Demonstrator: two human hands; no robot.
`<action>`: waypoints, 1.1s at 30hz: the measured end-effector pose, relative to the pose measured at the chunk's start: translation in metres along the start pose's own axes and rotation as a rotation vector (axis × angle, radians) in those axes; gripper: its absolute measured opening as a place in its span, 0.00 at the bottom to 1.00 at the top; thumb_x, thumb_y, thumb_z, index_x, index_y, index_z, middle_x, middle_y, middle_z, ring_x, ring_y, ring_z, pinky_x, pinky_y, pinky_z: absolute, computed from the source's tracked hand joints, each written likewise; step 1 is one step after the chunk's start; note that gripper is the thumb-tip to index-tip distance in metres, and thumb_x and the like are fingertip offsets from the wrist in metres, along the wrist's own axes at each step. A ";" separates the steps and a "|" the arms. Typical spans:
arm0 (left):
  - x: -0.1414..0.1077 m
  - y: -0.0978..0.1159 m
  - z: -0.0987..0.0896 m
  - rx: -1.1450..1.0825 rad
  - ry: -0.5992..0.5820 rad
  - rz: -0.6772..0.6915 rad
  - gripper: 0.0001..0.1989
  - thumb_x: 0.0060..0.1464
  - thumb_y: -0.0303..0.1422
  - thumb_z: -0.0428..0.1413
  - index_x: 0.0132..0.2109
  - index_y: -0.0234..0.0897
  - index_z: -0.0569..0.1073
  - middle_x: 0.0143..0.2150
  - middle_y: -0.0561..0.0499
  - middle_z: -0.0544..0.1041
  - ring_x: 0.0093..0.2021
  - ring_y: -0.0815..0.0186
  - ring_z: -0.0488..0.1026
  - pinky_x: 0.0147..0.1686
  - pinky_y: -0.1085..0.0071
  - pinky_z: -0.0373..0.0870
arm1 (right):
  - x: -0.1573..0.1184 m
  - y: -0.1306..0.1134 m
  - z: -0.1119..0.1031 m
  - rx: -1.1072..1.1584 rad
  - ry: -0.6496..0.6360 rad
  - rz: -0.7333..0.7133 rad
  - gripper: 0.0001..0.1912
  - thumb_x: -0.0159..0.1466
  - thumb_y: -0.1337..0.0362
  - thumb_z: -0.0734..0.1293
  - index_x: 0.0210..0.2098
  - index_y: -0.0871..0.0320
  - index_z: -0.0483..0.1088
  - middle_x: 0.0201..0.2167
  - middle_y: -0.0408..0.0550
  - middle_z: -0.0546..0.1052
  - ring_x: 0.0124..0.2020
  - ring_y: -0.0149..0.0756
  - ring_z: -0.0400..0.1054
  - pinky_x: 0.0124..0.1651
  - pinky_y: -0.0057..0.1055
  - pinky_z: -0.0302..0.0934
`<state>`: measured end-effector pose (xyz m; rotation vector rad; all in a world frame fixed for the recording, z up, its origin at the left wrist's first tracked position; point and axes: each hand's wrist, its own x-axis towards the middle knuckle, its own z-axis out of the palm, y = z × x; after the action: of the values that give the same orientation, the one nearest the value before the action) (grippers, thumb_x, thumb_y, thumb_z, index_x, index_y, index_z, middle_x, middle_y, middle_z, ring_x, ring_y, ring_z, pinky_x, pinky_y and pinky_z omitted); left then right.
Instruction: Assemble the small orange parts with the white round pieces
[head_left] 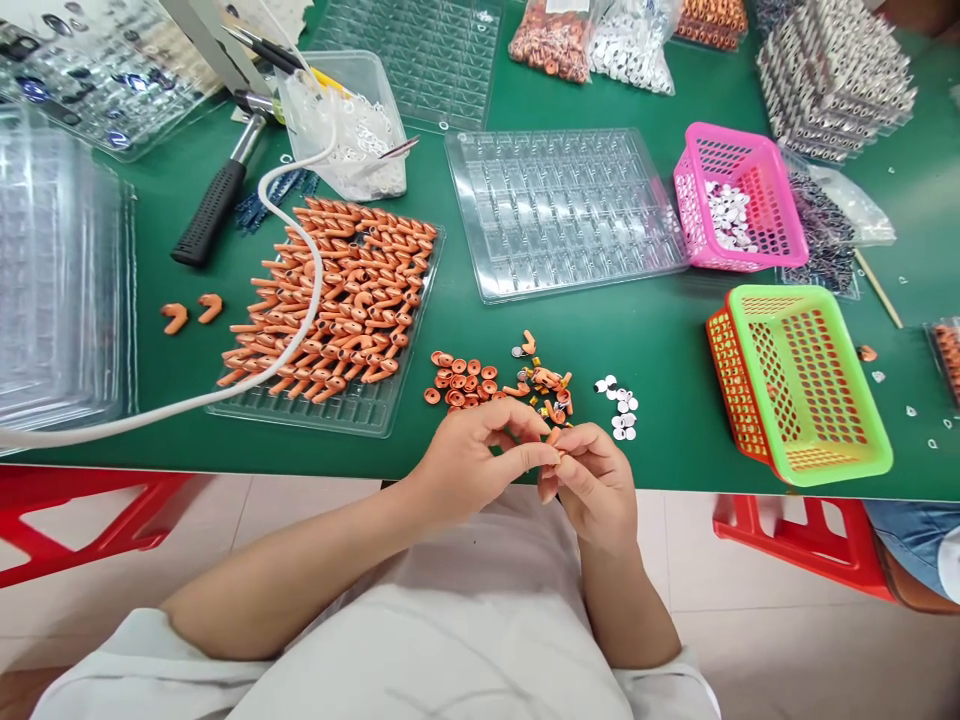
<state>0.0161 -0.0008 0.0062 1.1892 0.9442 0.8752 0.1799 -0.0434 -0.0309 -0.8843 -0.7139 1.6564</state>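
My left hand [472, 455] and my right hand [604, 490] meet at the table's front edge, fingertips pinched together on a small orange earbud shell [553, 437]. Fingers cover most of it. Just beyond lie round orange caps [461, 380] in a loose cluster. To their right is a heap of orange earbud pieces [547, 380] mixed with small gold-coloured bits. Several white discs [624, 410] rest on the table right of that heap. Left of my hands, a clear tray [360, 415] carries dense rows of orange earbud shells [337, 300].
A white cable [319, 260] arches over the filled tray. Behind stand a hammer [221, 195], a clear tub [349, 130] and another clear tray [562, 210]. On the right are a pink basket [739, 190] with white discs and a green basket [832, 390] nested in an orange one.
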 end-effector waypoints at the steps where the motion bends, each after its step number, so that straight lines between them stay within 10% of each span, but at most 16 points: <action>1: 0.000 -0.001 0.000 0.069 -0.006 0.120 0.01 0.55 0.28 0.61 0.35 0.35 0.76 0.27 0.52 0.80 0.28 0.70 0.77 0.31 0.76 0.74 | 0.001 0.000 0.000 0.026 0.010 0.019 0.06 0.61 0.62 0.73 0.37 0.54 0.74 0.26 0.40 0.77 0.21 0.26 0.70 0.23 0.23 0.69; 6: 0.002 -0.005 -0.006 0.295 -0.083 0.489 0.06 0.58 0.23 0.59 0.42 0.36 0.77 0.31 0.50 0.81 0.33 0.69 0.77 0.36 0.74 0.74 | 0.002 0.000 0.001 0.134 0.024 0.093 0.09 0.60 0.61 0.73 0.37 0.55 0.72 0.24 0.39 0.77 0.16 0.25 0.68 0.18 0.21 0.65; 33: -0.003 -0.013 -0.018 0.546 -0.075 0.748 0.07 0.62 0.25 0.54 0.46 0.37 0.74 0.41 0.45 0.80 0.42 0.65 0.78 0.43 0.68 0.77 | -0.005 -0.003 0.000 -0.285 0.018 -0.152 0.08 0.63 0.63 0.70 0.42 0.50 0.78 0.33 0.46 0.76 0.30 0.35 0.71 0.31 0.33 0.70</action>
<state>-0.0009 0.0011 -0.0080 2.1054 0.6862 1.1777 0.1823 -0.0478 -0.0278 -1.0164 -0.9966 1.4315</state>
